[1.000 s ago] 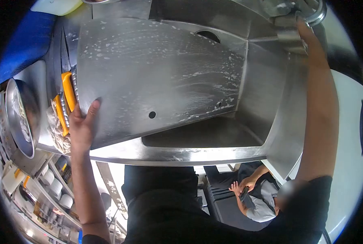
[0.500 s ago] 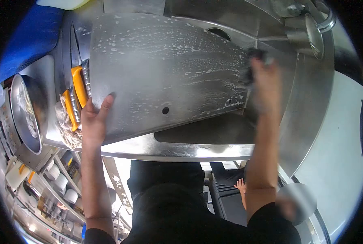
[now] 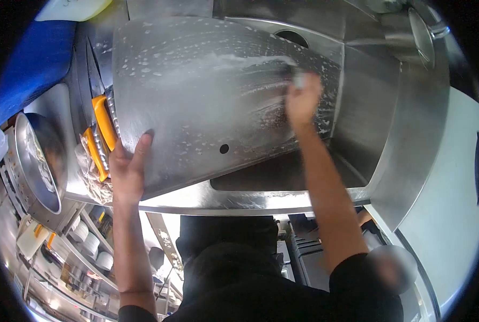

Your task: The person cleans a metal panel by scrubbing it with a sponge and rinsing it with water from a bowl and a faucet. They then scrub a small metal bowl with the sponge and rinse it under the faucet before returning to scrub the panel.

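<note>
A large flat stainless steel panel (image 3: 186,107) with soap suds and a small round hole lies tilted across the sink (image 3: 373,96). At its lower left edge my left hand (image 3: 128,172) is closed, thumb on top and fingers around the rim. My right hand (image 3: 304,102), smeared by motion, presses a dark scrubbing pad (image 3: 288,80) on the panel's right half; a small pale patch shows at the fingers. Just left of the panel lie two knives with a yellow handle (image 3: 104,122) and another yellow handle (image 3: 96,153), beside a crumpled clear plastic bag (image 3: 97,185).
A steel bowl (image 3: 60,155) with something pale in it stands at the left, below a blue container (image 3: 33,64). The tap (image 3: 438,31) is at the upper right. White bowls (image 3: 89,244) sit on a shelf lower left. Another person (image 3: 392,268) is at lower right.
My right hand has swept left across the panel with the pad, leaving a whitish streak of suds. My left hand still holds the edge. The view has shifted slightly.
</note>
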Tool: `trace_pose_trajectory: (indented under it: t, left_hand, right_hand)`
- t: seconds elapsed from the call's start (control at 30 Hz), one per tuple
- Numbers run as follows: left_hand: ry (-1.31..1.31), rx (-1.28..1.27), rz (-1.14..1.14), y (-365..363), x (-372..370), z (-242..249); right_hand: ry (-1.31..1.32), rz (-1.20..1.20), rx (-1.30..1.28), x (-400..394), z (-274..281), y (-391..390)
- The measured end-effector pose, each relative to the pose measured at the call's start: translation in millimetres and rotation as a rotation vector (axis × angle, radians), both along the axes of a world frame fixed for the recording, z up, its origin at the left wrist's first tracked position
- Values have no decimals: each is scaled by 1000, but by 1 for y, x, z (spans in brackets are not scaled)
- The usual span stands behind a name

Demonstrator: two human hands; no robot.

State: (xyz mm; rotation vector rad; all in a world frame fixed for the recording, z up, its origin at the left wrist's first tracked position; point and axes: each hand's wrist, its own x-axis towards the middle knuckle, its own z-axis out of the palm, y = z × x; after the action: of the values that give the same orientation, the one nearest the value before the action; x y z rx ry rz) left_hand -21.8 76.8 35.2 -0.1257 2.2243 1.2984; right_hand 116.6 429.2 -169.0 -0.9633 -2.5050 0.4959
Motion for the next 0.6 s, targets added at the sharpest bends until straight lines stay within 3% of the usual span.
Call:
trace_pose_trajectory:
  t: [0.07, 0.17, 0.27, 0.33, 0.4, 0.47, 0.53, 0.6]
  left_hand:
    - [-4, -1, -14, -2, -1, -1]
    - [-22, 15, -7, -3, -1, -3]
    - [31, 19, -27, -3, -1, -5]
    - [29, 8, -28, -1, 1, -2]
    - [40, -27, -43, -4, 0, -3]
    - [71, -70, -59, -11, -1, -9]
    - [118, -79, -61, -6, 0, -7]
    - [164, -42, -48, 0, 3, -9]
  right_hand:
    - [-245, -257, -8, 45, -61, 69]
    - [-265, -485, -42, 39, -79, 84]
    - [-84, -326, -181, -11, -32, 34]
    - [106, -59, 30, -58, 14, -25]
    - [209, 10, -46, -103, 72, -84]
    - [171, 147, -146, -128, 104, -116]
    - [267, 339, -196, -138, 118, -123]
    - [252, 325, -96, -129, 91, -91]
